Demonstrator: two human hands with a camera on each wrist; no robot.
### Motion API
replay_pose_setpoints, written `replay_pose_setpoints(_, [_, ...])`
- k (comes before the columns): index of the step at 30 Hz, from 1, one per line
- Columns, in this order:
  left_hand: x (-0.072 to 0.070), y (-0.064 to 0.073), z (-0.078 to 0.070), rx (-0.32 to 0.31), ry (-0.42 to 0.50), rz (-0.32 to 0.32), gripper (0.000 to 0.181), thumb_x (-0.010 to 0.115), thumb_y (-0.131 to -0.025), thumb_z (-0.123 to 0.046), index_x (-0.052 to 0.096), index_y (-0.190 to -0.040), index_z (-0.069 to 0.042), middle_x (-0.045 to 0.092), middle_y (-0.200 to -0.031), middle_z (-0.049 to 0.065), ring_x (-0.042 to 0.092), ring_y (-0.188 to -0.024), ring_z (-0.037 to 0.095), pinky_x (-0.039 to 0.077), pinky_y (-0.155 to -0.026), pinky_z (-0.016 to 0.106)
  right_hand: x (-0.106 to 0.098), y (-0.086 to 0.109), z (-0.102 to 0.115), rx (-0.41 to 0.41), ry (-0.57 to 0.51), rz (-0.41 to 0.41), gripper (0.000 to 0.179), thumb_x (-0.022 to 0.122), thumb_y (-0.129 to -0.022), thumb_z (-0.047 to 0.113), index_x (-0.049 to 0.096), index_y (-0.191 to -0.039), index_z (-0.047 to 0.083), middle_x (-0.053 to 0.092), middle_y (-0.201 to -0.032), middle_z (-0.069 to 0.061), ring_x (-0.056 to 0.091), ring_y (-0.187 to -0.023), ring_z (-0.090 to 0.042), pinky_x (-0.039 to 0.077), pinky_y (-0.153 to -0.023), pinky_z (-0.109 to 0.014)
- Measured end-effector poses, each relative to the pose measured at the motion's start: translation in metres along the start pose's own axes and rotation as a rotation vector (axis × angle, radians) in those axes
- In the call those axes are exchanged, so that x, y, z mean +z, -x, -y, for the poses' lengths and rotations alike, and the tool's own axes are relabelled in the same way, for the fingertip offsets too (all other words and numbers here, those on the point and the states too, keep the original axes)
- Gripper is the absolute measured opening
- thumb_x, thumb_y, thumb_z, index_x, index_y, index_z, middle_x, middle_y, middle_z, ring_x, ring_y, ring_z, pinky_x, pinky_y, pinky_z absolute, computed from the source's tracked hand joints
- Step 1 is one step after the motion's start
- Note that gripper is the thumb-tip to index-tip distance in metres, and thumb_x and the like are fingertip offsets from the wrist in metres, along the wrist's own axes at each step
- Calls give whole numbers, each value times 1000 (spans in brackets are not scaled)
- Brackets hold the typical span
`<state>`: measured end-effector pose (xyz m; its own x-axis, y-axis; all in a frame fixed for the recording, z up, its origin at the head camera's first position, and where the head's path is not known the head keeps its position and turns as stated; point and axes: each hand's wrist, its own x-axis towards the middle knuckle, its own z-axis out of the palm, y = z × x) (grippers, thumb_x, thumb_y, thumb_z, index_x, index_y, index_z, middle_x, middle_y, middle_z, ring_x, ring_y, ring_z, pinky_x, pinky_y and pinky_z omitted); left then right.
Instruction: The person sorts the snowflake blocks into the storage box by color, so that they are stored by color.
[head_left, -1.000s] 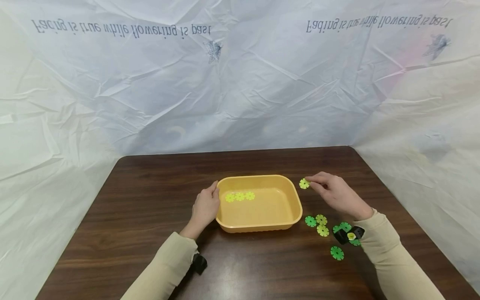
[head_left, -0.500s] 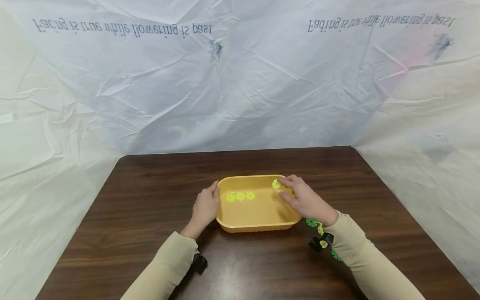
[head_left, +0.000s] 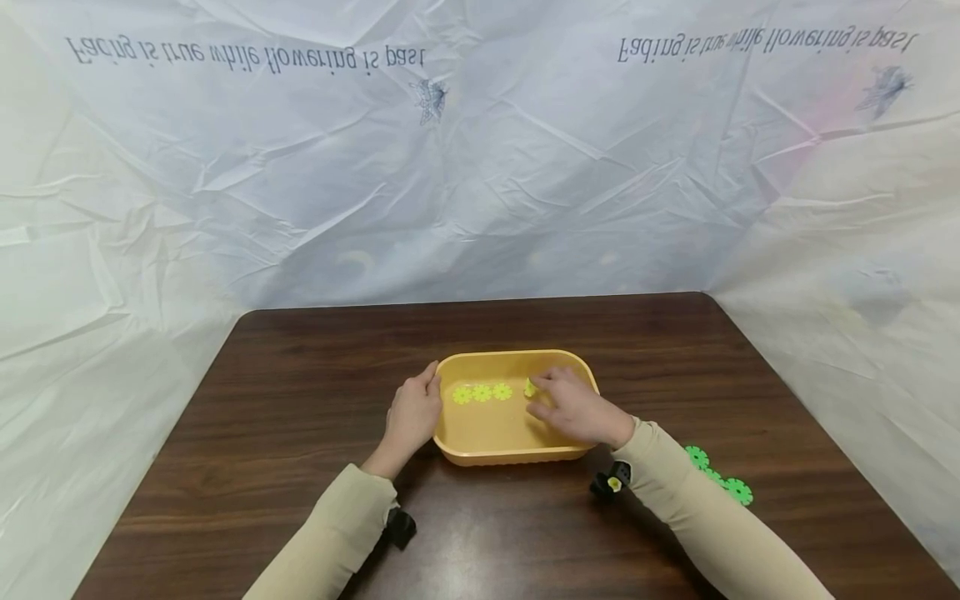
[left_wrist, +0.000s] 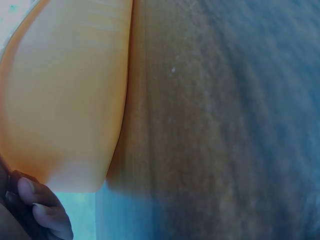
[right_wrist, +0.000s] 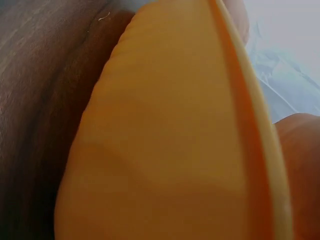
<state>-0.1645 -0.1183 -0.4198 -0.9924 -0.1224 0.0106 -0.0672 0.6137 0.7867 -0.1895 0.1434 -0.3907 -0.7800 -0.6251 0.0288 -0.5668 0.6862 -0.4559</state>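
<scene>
One tray (head_left: 487, 429), left hand (head_left: 414, 410) gripping nine-o'clock rim. Three discs (head_left: 482, 392), ten o'clock; fourth disc (head_left: 529, 388) at part-spread right hand (head_left: 576, 408), hold unclear.

Yellow rounded-rectangular plastic tray (head_left: 480, 429) mid-frame on the dark wood-grain tabletop (head_left: 300, 392)
Three yellow notched plastic discs (head_left: 482, 392) in its left half, a fourth disc (head_left: 529, 388) to their right; green notched plastic discs (head_left: 738, 490) at lower right.
</scene>
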Motion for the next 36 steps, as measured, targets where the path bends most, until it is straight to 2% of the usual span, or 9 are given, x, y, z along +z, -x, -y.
replay_pose_setpoints(7, [0, 0, 0, 0, -7, -7, 44, 41, -105, -25, 46, -146, -9, 52, -55, 5, 40, -38, 15, 35, -38, 30, 6, -4, 0, -11, 19, 25, 52, 59, -96, 21, 50, -132, -16, 52, -130, -30, 45, -124, -43, 35, -104, -53])
replay_pose_setpoints(14, [0, 0, 0, 15, -10, -20, 44, 42, -104, -23, 47, -145, -7, 53, -62, 5, 40, -39, 15, 36, -38, 30, 10, -7, -1, 1, 37, 50, 52, 59, -96, 23, 52, -131, -15, 54, -130, -28, 47, -122, -41, 36, -103, -50])
replay_pose_setpoints(21, [0, 1, 0, 9, -1, -16, 44, 41, -105, -25, 46, -145, -9, 52, -55, 5, 39, -38, 14, 34, -37, 29, 13, -7, 0, -3, 44, 64, 49, 59, -97, 22, 54, -129, -14, 54, -129, -27, 47, -123, -40, 34, -104, -51])
replay_pose_setpoints(36, [-1, 2, -2, 14, -4, -19, 43, 42, -105, -23, 46, -145, -8, 52, -55, 5, 37, -37, 14, 34, -36, 29, 14, -6, 5, -18, 104, 80, 48, 59, -97, 26, 57, -128, -11, 54, -130, -28, 46, -121, -43, 28, -107, -55])
